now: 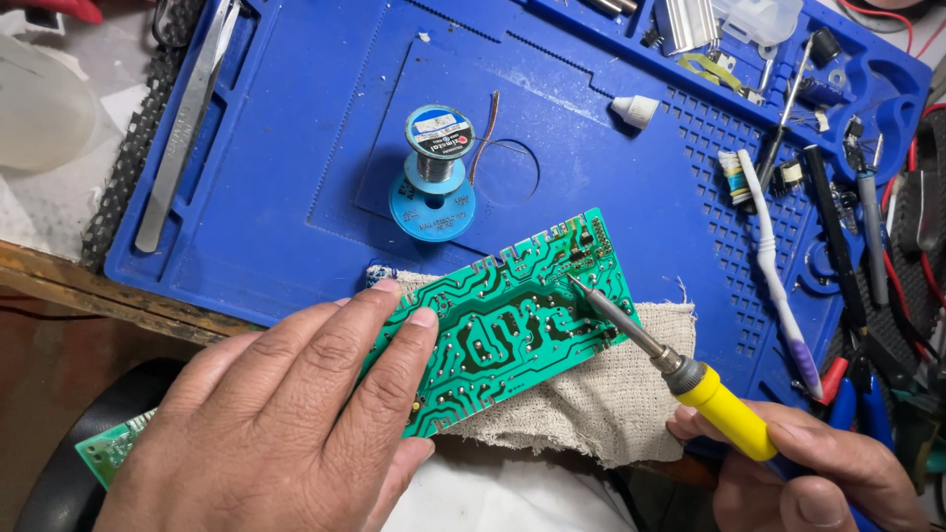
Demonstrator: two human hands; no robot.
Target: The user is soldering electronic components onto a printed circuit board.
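- The left hand (pixel 296 424) lay flat, fingers spread, pressing the green circuit board (pixel 512 320) on the cloth (pixel 611 404).
- The right hand (pixel 818 473) held a closed grip around the soldering iron (pixel 680 369), tip pointing up-left onto the board.
- The board's long axis rose toward the right.

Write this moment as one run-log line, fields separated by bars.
left hand: pressing green circuit board onto beige cloth | right hand: holding soldering iron, tip on board | solder spool: upright on blue mat

A round label (pixel 439 124) in blue and white sits on top of the solder spool (pixel 434 177), standing mid-mat, far from the hands. No packages, signs or screens show.
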